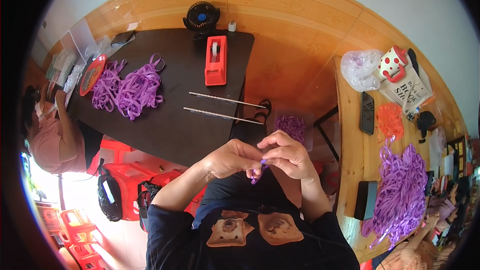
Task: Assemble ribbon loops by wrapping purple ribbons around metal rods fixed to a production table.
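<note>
Above my lap, my left hand (232,160) and my right hand (287,156) meet fingertip to fingertip. Both pinch a short purple ribbon (255,175), mostly covered by the fingers, with a small end hanging below. Two thin sticks (222,115) lie side by side on the dark table, their tips sticking out past its edge towards my hands. Farther left on that table are loose heaps of purple ribbon (139,88). A much larger purple ribbon pile (400,190) covers part of the wooden table on my right.
The dark table (185,60) carries a red tape dispenser (216,61), a black fan (201,17) and a red plate (93,74). A tub of purple strips (292,129) sits below my hands. On the wooden table lie a phone (367,113) and a spotted cup (392,63). Another person (57,137) sits at left.
</note>
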The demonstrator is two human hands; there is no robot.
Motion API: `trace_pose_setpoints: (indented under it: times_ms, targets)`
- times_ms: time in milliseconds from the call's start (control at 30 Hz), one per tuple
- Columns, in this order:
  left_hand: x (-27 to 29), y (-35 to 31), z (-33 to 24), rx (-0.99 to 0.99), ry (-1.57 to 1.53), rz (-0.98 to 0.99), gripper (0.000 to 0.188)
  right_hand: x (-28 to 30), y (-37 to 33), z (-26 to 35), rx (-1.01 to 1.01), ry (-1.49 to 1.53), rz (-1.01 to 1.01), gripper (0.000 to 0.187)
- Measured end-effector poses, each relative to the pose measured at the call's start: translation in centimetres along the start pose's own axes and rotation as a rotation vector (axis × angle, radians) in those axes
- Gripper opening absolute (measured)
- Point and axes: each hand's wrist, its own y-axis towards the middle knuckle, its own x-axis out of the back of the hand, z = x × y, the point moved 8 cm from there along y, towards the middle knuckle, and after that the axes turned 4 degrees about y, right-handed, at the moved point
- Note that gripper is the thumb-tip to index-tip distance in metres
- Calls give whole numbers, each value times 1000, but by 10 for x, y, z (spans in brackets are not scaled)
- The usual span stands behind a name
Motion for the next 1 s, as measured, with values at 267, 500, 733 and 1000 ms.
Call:
trace_pose_setpoints:
  times_ms: [267,500,733,1000]
  targets:
    - [2,2,-1,3,95,-53,8,-4,4,20,122,-193,67,15]
    - [-37,-28,-52,-766,1251,-428,10,-3,-6,2,-22,-103,-17,15]
    - [2,-14,-19,-180,470,-356,8,1,-6,6,-80,-193,-98,23]
    - [3,-10,-3,-137,276,-286,13,3,-15,10,108,-637,-187,25]
